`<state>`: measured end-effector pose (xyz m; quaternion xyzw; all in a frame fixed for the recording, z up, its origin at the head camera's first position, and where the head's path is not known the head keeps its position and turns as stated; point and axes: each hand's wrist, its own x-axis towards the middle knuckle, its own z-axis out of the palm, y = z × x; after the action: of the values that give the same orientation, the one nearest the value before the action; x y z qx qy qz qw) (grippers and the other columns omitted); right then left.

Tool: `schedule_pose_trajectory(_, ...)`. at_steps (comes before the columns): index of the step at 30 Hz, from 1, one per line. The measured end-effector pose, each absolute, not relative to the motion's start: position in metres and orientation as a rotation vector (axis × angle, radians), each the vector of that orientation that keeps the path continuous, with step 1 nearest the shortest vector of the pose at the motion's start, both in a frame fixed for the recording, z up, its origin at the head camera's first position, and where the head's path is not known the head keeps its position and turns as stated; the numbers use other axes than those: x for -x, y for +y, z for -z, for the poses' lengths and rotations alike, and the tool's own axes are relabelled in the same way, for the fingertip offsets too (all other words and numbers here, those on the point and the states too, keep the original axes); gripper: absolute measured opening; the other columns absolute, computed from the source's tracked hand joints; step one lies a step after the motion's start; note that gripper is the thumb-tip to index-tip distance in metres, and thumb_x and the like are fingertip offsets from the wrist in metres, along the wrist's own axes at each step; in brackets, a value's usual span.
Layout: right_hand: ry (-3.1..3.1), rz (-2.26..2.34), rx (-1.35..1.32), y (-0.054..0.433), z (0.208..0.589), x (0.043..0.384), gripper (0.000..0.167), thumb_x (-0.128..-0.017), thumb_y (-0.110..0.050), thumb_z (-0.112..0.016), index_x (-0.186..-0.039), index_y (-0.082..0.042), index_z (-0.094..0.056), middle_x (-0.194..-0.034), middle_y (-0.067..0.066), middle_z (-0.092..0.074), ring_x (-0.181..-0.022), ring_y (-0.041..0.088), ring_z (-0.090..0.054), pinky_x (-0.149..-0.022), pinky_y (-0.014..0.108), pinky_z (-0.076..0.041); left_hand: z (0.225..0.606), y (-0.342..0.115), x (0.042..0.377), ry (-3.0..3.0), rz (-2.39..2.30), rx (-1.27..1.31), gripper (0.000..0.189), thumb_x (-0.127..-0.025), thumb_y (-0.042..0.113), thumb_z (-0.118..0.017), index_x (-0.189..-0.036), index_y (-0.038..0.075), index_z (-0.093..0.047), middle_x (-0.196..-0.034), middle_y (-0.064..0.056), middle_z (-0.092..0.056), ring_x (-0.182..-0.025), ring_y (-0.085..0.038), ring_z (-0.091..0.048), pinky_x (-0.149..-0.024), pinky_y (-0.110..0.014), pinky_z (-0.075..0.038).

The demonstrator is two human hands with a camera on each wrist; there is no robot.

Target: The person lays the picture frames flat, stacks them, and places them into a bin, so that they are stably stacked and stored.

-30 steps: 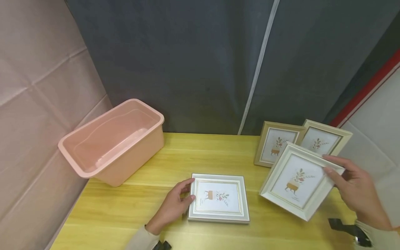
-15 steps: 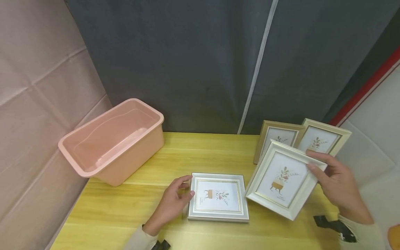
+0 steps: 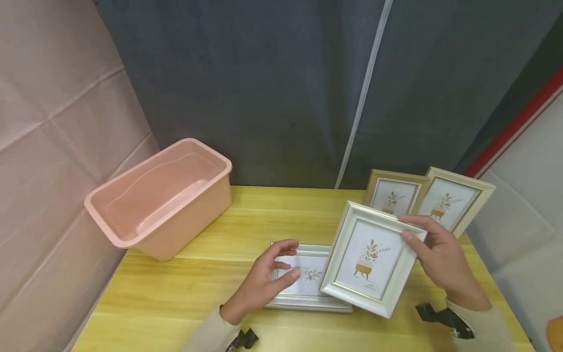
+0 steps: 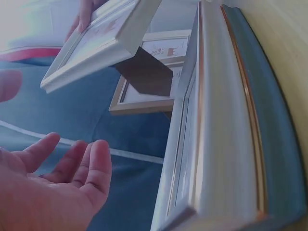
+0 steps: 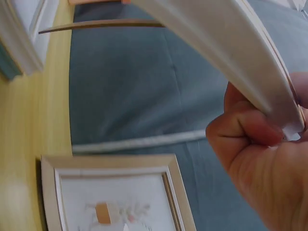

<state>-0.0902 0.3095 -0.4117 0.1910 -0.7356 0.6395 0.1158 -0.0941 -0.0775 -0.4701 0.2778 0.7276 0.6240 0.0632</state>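
My right hand pinches a white picture frame by its upper right corner, thumb on the front. The frame is tilted and overlaps the right part of a silver-white picture frame lying face up on the table. In the left wrist view a brown stand flap juts from the back of the held frame. Over the left part of the lying frame, my left hand holds nothing, its fingers spread and loosely bent, thumb apart. The left wrist view shows the lying frame's thick side.
Two more picture frames, one tan and one cream, stand at the back right, partly behind the held frame. A pink plastic bin sits at the back left. A dark curtain hangs behind the yellow wooden table.
My right hand has carried the white picture frame leftward, over the lying one's right side. My left hand has come off the lying frame's left edge and moved right above it.
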Motion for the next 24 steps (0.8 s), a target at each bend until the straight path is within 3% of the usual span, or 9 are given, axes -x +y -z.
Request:
schedule_pose_trajectory(6,-2.167,-1.946,-0.6,0.29,0.415,0.09,0.041,-0.103,0.018,-0.047,-0.141,0.005,-0.056,-0.127,-0.002,-0.069,-0.087,0.015,-0.079,-0.056,0.04,-0.064,0.47,-0.064,0.1,2.158,-1.823,-1.01,0.058,-0.102,0.019,-0.067,-0.156,0.014,-0.046,-0.157,-0.016,-0.052,-0.14,-0.037,-0.052,-0.109,-0.049,-0.054)
schedule_pose_trajectory(11,-2.125,-1.996,-0.672,0.277,0.417,0.089,0.042,-0.102,0.02,-0.045,-0.14,0.006,-0.056,-0.124,0.0,-0.069,-0.085,0.017,-0.079,-0.054,0.042,-0.063,0.471,-0.054,0.105,2.166,-1.729,-1.091,0.063,-0.106,0.04,-0.061,-0.162,0.02,-0.04,-0.163,-0.005,-0.047,-0.149,-0.028,-0.046,-0.117,-0.054,-0.046)
schedule_pose_trajectory(14,-2.113,-2.011,-0.732,0.271,0.418,0.089,0.043,-0.101,0.021,-0.045,-0.139,0.006,-0.057,-0.124,0.0,-0.07,-0.085,0.017,-0.079,-0.054,0.043,-0.063,0.473,-0.049,0.107,2.025,-1.758,-1.095,0.065,-0.106,0.046,-0.059,-0.163,0.023,-0.037,-0.16,-0.006,-0.049,-0.141,-0.022,-0.055,-0.11,-0.048,-0.055)
schedule_pose_trajectory(18,-2.135,-2.007,-0.767,0.264,0.418,0.088,0.042,-0.101,0.021,-0.045,-0.138,0.005,-0.057,-0.123,-0.002,-0.07,-0.087,0.017,-0.079,-0.055,0.043,-0.063,0.476,-0.045,0.105,1.817,-1.79,-1.086,0.063,-0.106,0.042,-0.061,-0.16,0.016,-0.04,-0.146,-0.017,-0.062,-0.117,-0.019,-0.072,-0.089,-0.037,-0.065)
schedule_pose_trajectory(24,-2.133,-2.018,-0.777,0.26,0.419,0.088,0.039,-0.103,0.019,-0.043,-0.139,0.008,-0.054,-0.122,-0.001,-0.071,-0.09,0.017,-0.08,-0.057,0.044,-0.064,0.48,-0.042,0.1,1.904,-1.716,-1.138,0.053,-0.105,0.035,-0.062,-0.153,0.015,-0.049,-0.139,-0.009,-0.071,-0.118,-0.012,-0.072,-0.099,-0.032,-0.06)
